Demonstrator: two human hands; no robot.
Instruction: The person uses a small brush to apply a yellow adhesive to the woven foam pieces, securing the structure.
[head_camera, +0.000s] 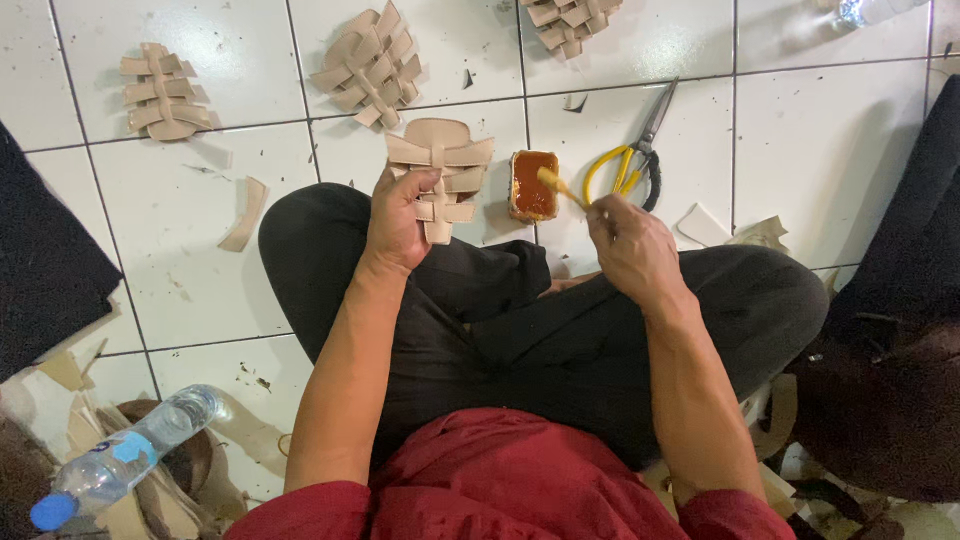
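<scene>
Now your left hand (398, 222) has its fingers curled around the lower edge of a tan woven strap piece (440, 172), which sits just above centre of the frame, held up over your knee. It is a flat lattice of crossed bands that look like thin leather or a leather-like sheet, matte and smooth. Judge it light and floppy: the bands should bend easily, so a grip at one edge will likely let the far end sag. Taking it where the strips cross, near the central spine, looks like the firmest hold.

Your right hand (630, 245), right of centre, is pinched shut on a thin yellow-handled brush (560, 186). Its tip rests in a small rectangular tin (532, 185) of orange-brown paste on the floor. That paste looks thick and sticky, so expect the strips to turn tacky and cling to skin wherever it lands.

Three more woven pieces (368, 66) lie along the top of the frame on the glossy white floor tiles (820, 150), which are hard and probably slick. Yellow-handled scissors (632, 155) lie just right of the tin. A clear plastic bottle (125, 455) with a blue cap lies at lower left among tan offcuts.
</scene>
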